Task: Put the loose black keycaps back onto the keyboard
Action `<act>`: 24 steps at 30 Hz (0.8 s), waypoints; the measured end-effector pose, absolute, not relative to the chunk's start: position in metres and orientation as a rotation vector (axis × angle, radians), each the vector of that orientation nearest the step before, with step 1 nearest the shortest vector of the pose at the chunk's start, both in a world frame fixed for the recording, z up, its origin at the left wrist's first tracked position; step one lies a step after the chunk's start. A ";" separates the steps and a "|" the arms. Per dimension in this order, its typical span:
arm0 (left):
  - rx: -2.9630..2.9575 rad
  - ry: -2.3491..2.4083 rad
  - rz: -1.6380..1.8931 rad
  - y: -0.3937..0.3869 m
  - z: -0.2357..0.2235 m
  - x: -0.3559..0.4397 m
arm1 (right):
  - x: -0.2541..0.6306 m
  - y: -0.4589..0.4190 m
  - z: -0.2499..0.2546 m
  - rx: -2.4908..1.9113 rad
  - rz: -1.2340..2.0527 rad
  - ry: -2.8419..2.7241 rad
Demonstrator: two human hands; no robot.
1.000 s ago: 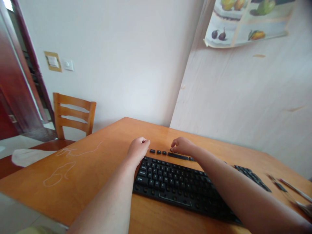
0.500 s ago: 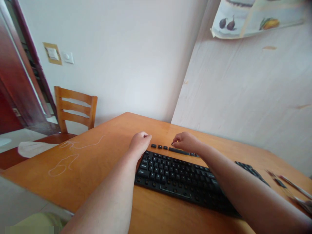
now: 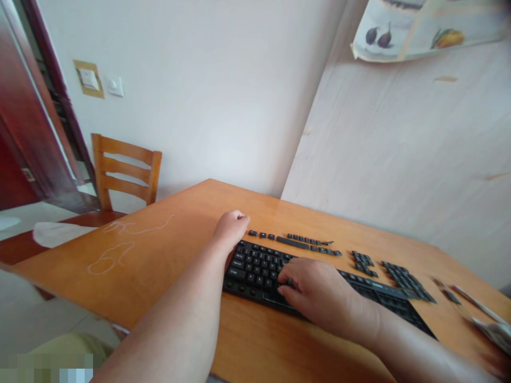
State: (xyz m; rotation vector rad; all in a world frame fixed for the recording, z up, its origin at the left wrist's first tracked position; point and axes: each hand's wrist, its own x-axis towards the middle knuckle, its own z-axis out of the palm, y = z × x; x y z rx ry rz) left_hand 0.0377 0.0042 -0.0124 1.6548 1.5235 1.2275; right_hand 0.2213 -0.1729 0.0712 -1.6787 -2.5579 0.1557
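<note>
Keyboard [image 3: 255, 268] on worktop [image 3: 159, 255], long axis left to right, right end slanting nearer person. Front row directly below right hand [image 3: 315, 290], left of middle. Right fingers [image 3: 288, 272] bent close to thumb; cannot tell whether gripping anything. Left hand [image 3: 233, 229] curled beside far left corner, contents hidden. Loose keys [image 3: 293, 243] lined up beyond keyboard.

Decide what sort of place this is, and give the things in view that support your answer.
Probably a room in a home, perhaps a dining or study area: a wooden table, a slat-backed chair beside it, and a sheet of fruit pictures hanging at upper right.
</note>
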 end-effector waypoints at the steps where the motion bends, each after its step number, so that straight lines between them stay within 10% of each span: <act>1: 1.651 1.524 1.225 0.004 -0.012 0.038 | 0.220 -0.174 0.071 -1.681 0.130 -2.565; 24: 1.667 1.544 1.200 0.008 -0.011 0.038 | 0.204 -0.183 0.067 -1.785 -0.119 -2.654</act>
